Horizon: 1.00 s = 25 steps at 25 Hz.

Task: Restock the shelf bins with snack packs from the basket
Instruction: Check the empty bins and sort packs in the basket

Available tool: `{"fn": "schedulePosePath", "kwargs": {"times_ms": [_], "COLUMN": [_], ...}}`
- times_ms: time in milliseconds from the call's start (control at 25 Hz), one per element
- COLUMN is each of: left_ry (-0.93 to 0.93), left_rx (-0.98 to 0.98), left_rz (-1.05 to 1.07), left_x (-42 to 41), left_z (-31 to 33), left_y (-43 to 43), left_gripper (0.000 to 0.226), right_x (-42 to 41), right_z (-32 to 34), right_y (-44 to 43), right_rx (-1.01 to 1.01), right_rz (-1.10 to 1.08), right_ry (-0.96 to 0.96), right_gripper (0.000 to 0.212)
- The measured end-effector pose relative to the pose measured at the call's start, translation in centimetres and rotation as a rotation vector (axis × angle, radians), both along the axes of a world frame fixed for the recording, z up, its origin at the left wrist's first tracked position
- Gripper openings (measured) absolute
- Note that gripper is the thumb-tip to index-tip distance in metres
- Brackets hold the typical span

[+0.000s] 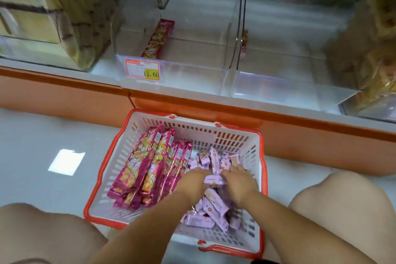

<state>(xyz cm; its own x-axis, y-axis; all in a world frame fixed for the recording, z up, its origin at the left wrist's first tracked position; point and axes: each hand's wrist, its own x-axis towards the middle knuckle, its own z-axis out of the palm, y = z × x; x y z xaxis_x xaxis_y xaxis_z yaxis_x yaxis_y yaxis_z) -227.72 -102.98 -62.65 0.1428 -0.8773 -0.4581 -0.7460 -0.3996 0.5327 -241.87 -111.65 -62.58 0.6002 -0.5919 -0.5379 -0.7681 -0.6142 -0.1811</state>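
The pale glossy floor (32, 146) bears a white slatted plastic basket with a red rim (235, 135); the white shelf with an orange front edge (102, 70) carries clear plastic bins (192, 79) side by side.

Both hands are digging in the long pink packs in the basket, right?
No. The left hand and right hand are in the basket, but they are digging in the small purple packs, not the long pink packs beside them. The head view shows it.
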Motion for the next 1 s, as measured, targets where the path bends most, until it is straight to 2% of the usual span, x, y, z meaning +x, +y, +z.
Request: {"fn": "schedulePosePath", "kwargs": {"times_ms": [120, 200, 320, 400, 560, 800, 920, 1000], "left_ry": [0.413, 0.571, 0.847, 0.940, 0.886, 0.708, 0.699, 0.721], "left_rx": [-0.036, -0.084, -0.093, -0.091, -0.117, -0.181, -0.231, -0.277], "left_rz": [0.313, 0.412, 0.541, 0.553, 0.426, 0.198, 0.201, 0.257], "left_x": [1.7, 3.8, 6.2, 6.8, 7.0, 7.1, 6.9, 6.4], "left_z": [3.4, 5.7, 8.7, 10.7, 14.8, 20.9, 21.8, 21.4], "left_y": [1.5, 2.0, 2.9, 3.7, 4.3, 2.8, 2.3, 1.6], "left_gripper": [0.031, 0.023, 0.019, 0.019, 0.023, 0.032, 0.034, 0.035], "right_x": [-0.5, -0.4, -0.3, -0.5, -0.5, 0.8, 1.8, 2.7], "right_z": [1.6, 4.2, 8.4, 10.8, 14.7, 21.0, 21.6, 21.3], "right_y": [0.8, 1.2, 1.2, 1.6, 1.7, -0.4, -1.3, -1.4], "right_rx": [0.341, 0.575, 0.714, 0.738, 0.720, 0.687, 0.610, 0.545], "right_rz": [-0.289, -0.475, -0.580, -0.579, -0.601, -0.718, -0.787, -0.840], "right_ry": [-0.230, -0.457, -0.693, -0.766, -0.862, -1.200, -1.232, -1.295], "right_gripper": [0.046, 0.041, 0.026, 0.021, 0.018, 0.021, 0.028, 0.024]}}
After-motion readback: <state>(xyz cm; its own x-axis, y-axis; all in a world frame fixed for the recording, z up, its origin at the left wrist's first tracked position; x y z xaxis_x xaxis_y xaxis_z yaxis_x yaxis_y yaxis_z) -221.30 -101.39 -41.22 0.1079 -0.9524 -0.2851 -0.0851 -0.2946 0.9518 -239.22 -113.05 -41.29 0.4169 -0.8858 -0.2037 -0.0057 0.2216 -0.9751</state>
